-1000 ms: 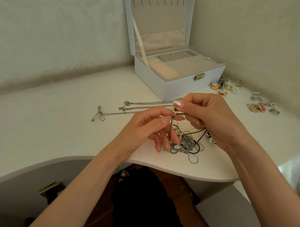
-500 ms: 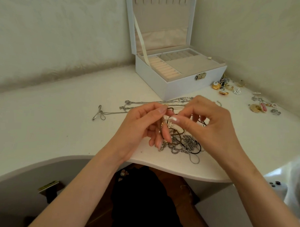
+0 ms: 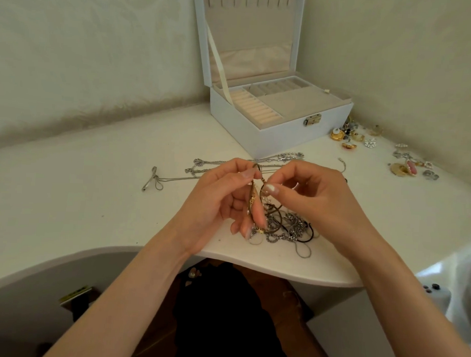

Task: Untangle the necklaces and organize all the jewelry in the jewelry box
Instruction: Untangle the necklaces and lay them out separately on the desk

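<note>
Both at frame centre: left hand (image 3: pixel 223 202) pinches a thin gold chain (image 3: pixel 252 197) at its top, right hand (image 3: pixel 316 205) pinches it just beside. Below, the tangle (image 3: pixel 286 229), silver links and dark cord, lies at the worktop's (image 3: pixel 95 186) near edge. The box (image 3: pixel 279 126) is open, upper centre.

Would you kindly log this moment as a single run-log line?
phase: untangling | left hand: pinches gold chain | right hand: pinches strand of tangle | jewelry box: open
</note>
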Demonstrator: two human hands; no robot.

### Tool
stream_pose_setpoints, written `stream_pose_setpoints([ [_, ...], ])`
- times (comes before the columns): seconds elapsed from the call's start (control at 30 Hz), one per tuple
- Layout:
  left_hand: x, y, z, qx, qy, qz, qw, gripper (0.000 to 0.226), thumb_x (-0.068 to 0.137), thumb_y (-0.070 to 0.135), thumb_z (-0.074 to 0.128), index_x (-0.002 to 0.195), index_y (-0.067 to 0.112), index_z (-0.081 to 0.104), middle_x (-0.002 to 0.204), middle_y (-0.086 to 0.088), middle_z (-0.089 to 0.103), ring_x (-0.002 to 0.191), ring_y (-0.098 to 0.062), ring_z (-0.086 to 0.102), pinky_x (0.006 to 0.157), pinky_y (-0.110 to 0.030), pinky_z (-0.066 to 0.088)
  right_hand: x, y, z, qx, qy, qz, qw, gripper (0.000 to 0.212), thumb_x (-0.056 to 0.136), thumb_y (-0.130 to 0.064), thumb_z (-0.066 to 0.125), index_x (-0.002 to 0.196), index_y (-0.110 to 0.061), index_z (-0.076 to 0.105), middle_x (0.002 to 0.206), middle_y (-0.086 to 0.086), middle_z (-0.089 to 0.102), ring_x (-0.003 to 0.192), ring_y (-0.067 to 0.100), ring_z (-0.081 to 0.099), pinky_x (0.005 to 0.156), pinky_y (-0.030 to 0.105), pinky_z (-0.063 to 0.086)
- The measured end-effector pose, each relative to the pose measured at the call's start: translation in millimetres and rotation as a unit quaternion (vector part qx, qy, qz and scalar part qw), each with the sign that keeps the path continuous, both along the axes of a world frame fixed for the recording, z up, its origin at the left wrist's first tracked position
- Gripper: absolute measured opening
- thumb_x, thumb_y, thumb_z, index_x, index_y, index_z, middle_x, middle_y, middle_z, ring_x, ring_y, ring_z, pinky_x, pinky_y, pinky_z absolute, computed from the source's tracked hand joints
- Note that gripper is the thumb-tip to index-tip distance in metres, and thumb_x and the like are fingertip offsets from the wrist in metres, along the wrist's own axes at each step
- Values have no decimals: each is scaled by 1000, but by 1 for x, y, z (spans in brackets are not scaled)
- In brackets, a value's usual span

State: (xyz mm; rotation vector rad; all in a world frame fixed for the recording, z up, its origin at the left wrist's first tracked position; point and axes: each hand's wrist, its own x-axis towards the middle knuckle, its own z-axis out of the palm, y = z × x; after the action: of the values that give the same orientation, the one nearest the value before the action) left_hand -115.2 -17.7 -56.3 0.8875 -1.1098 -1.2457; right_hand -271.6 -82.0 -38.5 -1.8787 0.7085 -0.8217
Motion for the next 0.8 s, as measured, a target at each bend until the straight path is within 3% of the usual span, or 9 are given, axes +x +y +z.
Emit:
stream_pose_setpoints([
  [0.07,-1,0,-1,-5,-8,0,1000,13,90,20,41,88,9,48,52,-11,62,32,-16,48,34,-15,35,-1,0,2,19,-18,14,1000,10,82,-8,68,73,-10,65,65,-1,63,59,14,45,56,26,37],
  [0.2,-2,1,-2,-12,-24,8,1000,13,90,20,43,87,10,49,52,-9,62,32,-15,47,35,-16,35,-3,0,8,56,-46,41,996,14,85,4,61,74,-4,57,66,2,69,49,6,46,49,16,38],
  [0.3,-1,1,-2,-17,-29,21,999,11,90,21,45,88,11,50,49,-8,60,31,-14,45,35,-17,33,-7,-2,9,72,-52,44,995,16,86,7,57,75,-3,52,63,6,68,46,11,48,45,17,38],
  [0.43,-1,2,-1,-24,-32,22,999,11,91,21,45,91,11,49,48,-8,59,30,-14,44,35,-16,32,-9,-3,10,82,-24,68,994,6,82,-10,65,85,-6,61,64,6,65,55,16,58,51,21,46],
  [0.53,-2,2,-1,-27,-38,14,999,11,92,22,43,92,12,49,47,-5,59,31,-13,45,35,-15,33,-3,1,8,76,17,81,994,26,69,-27,69,88,-11,66,71,7,63,58,11,56,54,17,44],
  [0.7,-3,3,0,-35,-41,19,998,11,92,22,44,93,13,50,46,-2,57,32,-11,45,35,-15,33,0,0,7,62,13,72,995,17,68,-26,72,73,-11,65,56,-1,55,54,12,47,51,20,37],
  [0.8,-3,3,1,-35,-34,33,998,10,90,21,44,90,12,49,42,-2,54,30,-10,40,35,-15,31,-4,-2,11,74,3,74,994,10,76,-10,72,75,-6,62,58,-1,64,48,11,51,45,18,41],
])
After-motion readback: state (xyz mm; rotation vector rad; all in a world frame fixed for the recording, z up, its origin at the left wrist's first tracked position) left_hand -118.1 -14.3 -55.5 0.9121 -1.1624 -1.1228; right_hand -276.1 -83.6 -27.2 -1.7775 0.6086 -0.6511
